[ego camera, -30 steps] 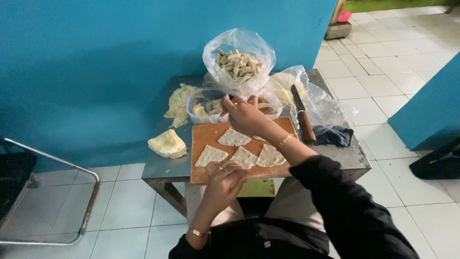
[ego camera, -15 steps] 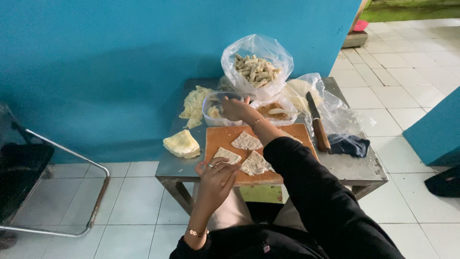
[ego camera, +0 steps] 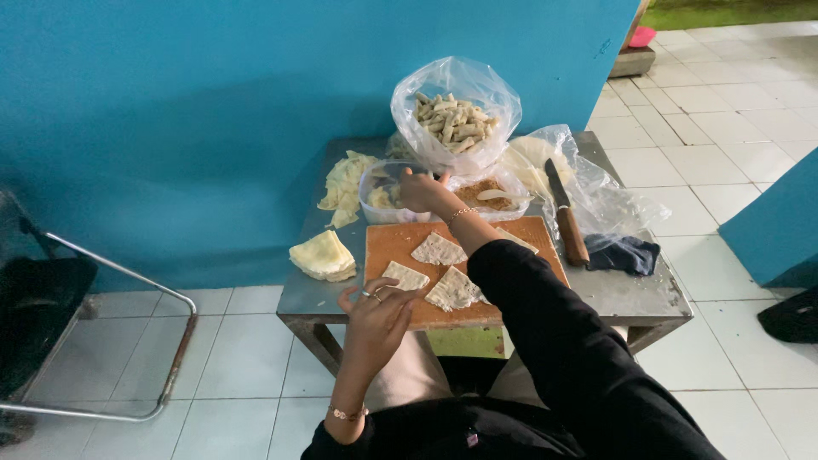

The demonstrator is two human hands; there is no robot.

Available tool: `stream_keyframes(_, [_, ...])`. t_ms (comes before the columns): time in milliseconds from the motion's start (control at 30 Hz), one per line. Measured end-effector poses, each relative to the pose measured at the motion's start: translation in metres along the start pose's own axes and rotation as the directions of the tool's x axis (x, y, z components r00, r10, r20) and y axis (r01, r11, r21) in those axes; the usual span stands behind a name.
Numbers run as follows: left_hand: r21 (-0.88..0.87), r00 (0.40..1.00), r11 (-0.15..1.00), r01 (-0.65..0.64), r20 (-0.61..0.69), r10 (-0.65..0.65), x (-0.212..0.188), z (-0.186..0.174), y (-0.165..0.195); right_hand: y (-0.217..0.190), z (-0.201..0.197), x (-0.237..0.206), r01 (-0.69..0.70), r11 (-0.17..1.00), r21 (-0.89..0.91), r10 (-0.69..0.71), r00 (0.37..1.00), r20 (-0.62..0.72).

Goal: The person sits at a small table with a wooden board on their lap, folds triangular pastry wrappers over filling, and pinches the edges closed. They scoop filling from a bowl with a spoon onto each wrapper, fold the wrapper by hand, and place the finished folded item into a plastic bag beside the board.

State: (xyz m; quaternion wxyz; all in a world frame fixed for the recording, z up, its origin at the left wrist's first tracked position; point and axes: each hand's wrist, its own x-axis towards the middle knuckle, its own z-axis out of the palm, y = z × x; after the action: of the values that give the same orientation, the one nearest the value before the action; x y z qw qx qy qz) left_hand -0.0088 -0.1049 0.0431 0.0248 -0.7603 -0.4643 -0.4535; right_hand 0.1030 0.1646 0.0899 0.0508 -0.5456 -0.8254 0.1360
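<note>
An orange cutting board lies on a small metal table. Three triangular pastry sheets rest on it; one is in the middle, another is nearer me. My left hand rests at the board's near edge, fingertips on the third sheet. My right hand reaches over the board into a clear plastic tub behind it; whether it grips anything there is hidden. My black sleeve covers the board's right part.
A clear bag of rolled pastries stands at the back. A bowl of brown filling, a knife, a dark cloth, stacked wrappers and more wrappers sit around. A metal chair frame stands left.
My right hand has moved from above the board back to the plastic tub. My left hand stays at the board's near edge. The view has shifted.
</note>
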Motion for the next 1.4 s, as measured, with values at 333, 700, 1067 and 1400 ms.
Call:
stream_keyframes(333, [0.107,0.991,0.987,0.123,0.035,-0.128,-0.006,0.001,-0.026,0.027,0.003,-0.068,0.424,0.777,0.465,-0.383,0.905,-0.185])
stream_keyframes(700, [0.159,0.975,0.974,0.162,0.124,-0.182,-0.015,0.01,-0.041,0.004,0.058,-0.158,0.448,0.888,-0.106,-0.458,0.883,-0.101])
stream_keyframes(1067, [0.137,0.978,0.981,0.14,0.134,-0.158,-0.011,0.007,-0.039,0.017,0.065,-0.155,0.469,0.641,-0.608,-0.646,0.757,-0.097])
stream_keyframes(1400, [0.129,0.965,0.975,0.183,0.167,-0.203,-0.01,0.003,-0.038,0.016,0.078,-0.155,0.521,0.584,-0.622,-0.706,0.705,-0.072])
